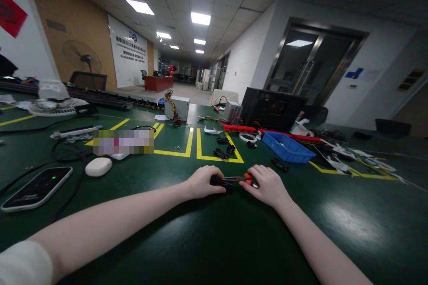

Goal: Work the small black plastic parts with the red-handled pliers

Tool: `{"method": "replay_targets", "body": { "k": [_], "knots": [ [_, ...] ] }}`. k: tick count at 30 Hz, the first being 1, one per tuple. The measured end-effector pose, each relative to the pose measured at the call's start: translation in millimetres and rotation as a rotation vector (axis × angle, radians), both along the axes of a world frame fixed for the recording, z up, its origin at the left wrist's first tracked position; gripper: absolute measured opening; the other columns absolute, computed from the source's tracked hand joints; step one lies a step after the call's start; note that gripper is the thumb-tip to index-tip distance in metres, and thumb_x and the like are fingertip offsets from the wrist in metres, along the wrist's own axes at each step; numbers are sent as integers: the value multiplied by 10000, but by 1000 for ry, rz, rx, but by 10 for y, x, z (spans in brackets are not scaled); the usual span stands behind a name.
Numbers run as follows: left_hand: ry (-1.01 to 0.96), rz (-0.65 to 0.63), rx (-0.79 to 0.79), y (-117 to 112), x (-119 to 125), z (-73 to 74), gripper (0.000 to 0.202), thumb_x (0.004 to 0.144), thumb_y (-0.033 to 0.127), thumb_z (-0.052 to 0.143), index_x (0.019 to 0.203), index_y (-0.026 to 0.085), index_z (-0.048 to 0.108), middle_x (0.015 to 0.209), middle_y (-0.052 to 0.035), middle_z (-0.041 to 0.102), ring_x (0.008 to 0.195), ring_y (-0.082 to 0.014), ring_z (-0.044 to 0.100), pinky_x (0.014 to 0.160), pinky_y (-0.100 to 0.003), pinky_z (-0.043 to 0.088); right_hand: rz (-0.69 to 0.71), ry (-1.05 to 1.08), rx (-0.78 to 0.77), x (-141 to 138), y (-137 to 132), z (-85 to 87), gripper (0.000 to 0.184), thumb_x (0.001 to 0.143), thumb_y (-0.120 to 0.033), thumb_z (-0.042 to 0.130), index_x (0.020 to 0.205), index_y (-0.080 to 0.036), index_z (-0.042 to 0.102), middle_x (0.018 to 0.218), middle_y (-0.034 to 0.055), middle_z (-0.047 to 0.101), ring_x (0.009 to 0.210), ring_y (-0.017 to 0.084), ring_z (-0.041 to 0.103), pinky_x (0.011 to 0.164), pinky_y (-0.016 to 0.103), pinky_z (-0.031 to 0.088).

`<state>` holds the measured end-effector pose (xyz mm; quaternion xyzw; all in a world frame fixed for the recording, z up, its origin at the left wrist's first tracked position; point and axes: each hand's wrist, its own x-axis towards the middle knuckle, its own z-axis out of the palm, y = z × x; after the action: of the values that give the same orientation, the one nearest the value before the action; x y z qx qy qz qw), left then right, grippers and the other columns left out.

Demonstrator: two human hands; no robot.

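Over the green tabletop (207, 240), my left hand (204, 182) is closed around a small black bundle (221, 182) that looks like a coiled cable. My right hand (267, 185) grips pliers (241, 179) by their red-and-black handles. The pliers point left, and their jaws reach the black bundle; whether they bite on it I cannot tell. Beyond my hands, several black coiled cables (221, 154) lie in and by a yellow taped outline (219, 159). Another black coil (280, 164) rests right of my right hand.
A blue tray (290, 148) stands at right, with a black computer case (267, 109) behind it. A power supply unit (179, 107) sits further back. On the left are a phone (36, 188), a white rounded case (98, 166) and loose black cables (72, 156).
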<state>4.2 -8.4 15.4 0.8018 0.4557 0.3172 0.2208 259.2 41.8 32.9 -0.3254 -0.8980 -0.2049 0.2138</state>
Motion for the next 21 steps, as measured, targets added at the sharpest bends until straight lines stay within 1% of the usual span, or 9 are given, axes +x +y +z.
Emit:
{"method": "replay_targets", "body": {
  "k": [7,13,21],
  "knots": [
    [-29,9,-20,13,4,-14,296,735,320,769,959,161,662,984,-48,665,911,-214,607,794,-311,473,-8,-34,12,-13,-5,1,345,897,-512,504,818,-184,572,809,79,619,740,200,558,661,320,352],
    [-68,5,-29,22,-4,-31,301,724,319,784,960,165,678,968,-41,676,887,-204,619,785,-304,479,4,-81,-18,-34,-20,21,391,846,-582,553,844,-192,581,829,75,610,731,202,564,651,319,371],
    [-62,17,-41,-9,-3,27,299,721,307,790,958,156,686,976,-57,685,897,-211,628,801,-311,485,-26,-95,-82,-59,-36,36,333,874,-520,535,795,-199,577,804,62,603,704,190,562,647,322,395]
  ]
}}
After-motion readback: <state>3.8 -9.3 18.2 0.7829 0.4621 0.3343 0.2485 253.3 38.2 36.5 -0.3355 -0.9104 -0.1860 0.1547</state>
